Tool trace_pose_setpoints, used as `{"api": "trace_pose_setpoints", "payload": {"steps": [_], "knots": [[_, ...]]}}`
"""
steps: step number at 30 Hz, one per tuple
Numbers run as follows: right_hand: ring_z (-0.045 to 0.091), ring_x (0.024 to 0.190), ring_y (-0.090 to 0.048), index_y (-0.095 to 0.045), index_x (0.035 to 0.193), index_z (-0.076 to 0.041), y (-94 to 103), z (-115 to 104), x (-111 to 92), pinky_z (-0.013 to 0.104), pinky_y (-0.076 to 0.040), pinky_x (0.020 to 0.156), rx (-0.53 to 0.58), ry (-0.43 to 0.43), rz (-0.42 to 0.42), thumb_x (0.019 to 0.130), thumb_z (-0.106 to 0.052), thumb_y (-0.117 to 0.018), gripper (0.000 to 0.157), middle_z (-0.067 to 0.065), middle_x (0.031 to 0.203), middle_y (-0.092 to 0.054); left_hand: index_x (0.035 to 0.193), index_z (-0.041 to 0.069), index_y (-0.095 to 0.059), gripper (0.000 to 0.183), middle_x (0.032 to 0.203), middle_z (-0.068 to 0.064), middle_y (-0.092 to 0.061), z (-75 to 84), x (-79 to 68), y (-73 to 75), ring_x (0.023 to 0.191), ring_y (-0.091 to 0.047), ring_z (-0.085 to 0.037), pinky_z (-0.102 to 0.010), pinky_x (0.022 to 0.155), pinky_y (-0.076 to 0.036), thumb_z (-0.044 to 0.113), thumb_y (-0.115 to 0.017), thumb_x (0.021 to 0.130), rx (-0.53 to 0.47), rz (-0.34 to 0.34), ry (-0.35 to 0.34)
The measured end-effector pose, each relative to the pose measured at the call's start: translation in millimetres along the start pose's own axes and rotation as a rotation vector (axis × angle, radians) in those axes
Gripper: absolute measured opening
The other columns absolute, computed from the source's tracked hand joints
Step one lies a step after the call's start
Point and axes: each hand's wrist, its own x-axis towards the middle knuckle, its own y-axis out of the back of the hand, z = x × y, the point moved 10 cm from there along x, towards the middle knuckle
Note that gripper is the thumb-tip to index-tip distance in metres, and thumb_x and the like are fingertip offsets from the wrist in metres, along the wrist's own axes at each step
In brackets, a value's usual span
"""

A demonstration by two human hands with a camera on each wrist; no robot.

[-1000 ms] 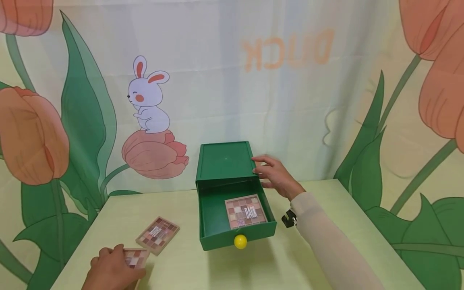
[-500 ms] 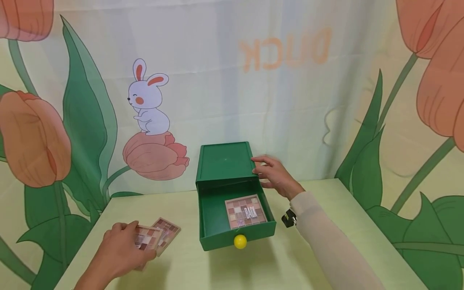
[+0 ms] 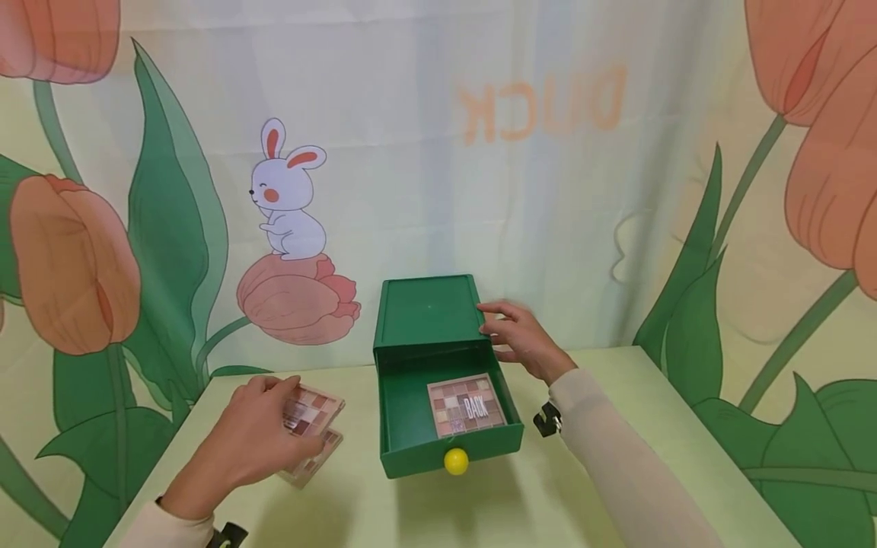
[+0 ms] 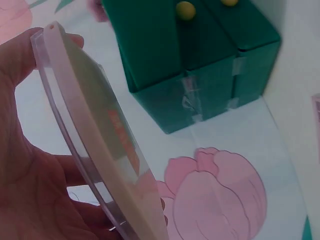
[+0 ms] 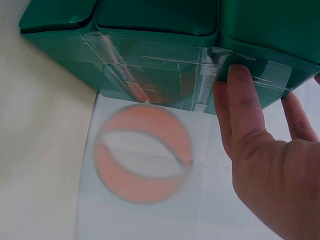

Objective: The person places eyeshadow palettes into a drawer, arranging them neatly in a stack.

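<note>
My left hand (image 3: 256, 434) grips an eyeshadow palette (image 3: 311, 411) between thumb and fingers, tilted, above the table. In the left wrist view this palette (image 4: 95, 135) appears edge-on, with a clear lid. A second palette (image 3: 308, 466) lies below it, partly covered by the hand. The green drawer cabinet (image 3: 428, 310) has its top drawer (image 3: 407, 415) pulled out, with a yellow knob (image 3: 456, 461) in front. Inside, at the right, lies a palette marked "BACK" (image 3: 467, 407). My right hand (image 3: 524, 339) rests extended fingertips against the cabinet's right side, over clear tape (image 5: 270, 72).
Lower green drawers (image 4: 210, 65) show in the left wrist view, joined with clear tape. A pale yellow-green cloth covers the table (image 3: 582, 502). Behind the cabinet hangs a curtain (image 3: 425, 190) printed with tulips and a rabbit. A black strap piece (image 3: 546, 419) sits by the right sleeve.
My left hand has lifted the palette from the table's front left and carried it up and rightward, over the second palette. The right hand stays at the cabinet's side.
</note>
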Motion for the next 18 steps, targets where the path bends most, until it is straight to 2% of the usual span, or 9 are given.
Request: {"api": "trace_pose_setpoints", "payload": {"steps": [8, 18], "knots": [[0.041, 0.137, -0.06, -0.051, 0.155, -0.025, -1.9, -2, -1, 0.058, -0.052, 0.111, 0.002, 0.001, -0.006, 0.104, -0.029, -0.06, 0.053, 0.009, 0.16, -0.046, 0.148, 0.003, -0.06, 0.089, 0.14, -0.023, -0.058, 36.9, 12.6, 11.2, 0.114, -0.056, -0.033, -0.041, 0.077, -0.059, 0.049, -0.082, 0.076, -0.047, -0.008, -0.079], [0.04, 0.136, -0.061, -0.053, 0.155, -0.026, -0.6, 0, -1, 0.057, -0.053, 0.11, 0.002, -0.009, 0.011, 0.103, -0.03, -0.061, 0.052, 0.009, 0.16, -0.046, 0.151, 0.009, -0.057, 0.094, 0.144, -0.017, -0.055, 71.6, 31.1, 4.3, 0.117, -0.053, -0.031, -0.032, 0.068, -0.061, 0.048, -0.085, 0.071, -0.117, -0.084, -0.123]]}}
